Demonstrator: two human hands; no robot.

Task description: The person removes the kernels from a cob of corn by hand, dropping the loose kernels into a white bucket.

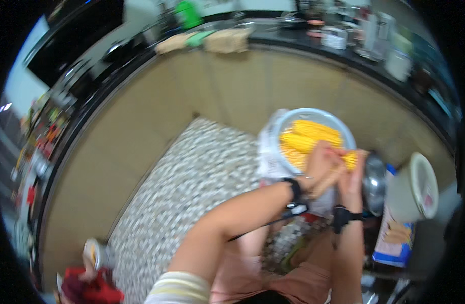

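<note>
A partly stripped corn cob (328,181) is held at a slant between my hands. Yellow kernels still cover its upper end, while the lower length is bare and tan. My left hand (319,161) grips it from the left, near the boundary of the kernels. Around its right side is my right hand (349,183), fingers pointing up along the kernels. Just beyond my hands stands a light blue plastic basket (312,111). Whole yellow corn ears (316,132) lie in it above loose kernels (293,157). Blur hides the exact finger contacts.
Right of my hands are a metal bowl (374,186), a pale bucket (407,190) and tan bare cobs (397,232) on a blue-and-white sheet. Another person in red (93,285) is at lower left beside a white container (103,254). A dark counter (270,36) curves behind.
</note>
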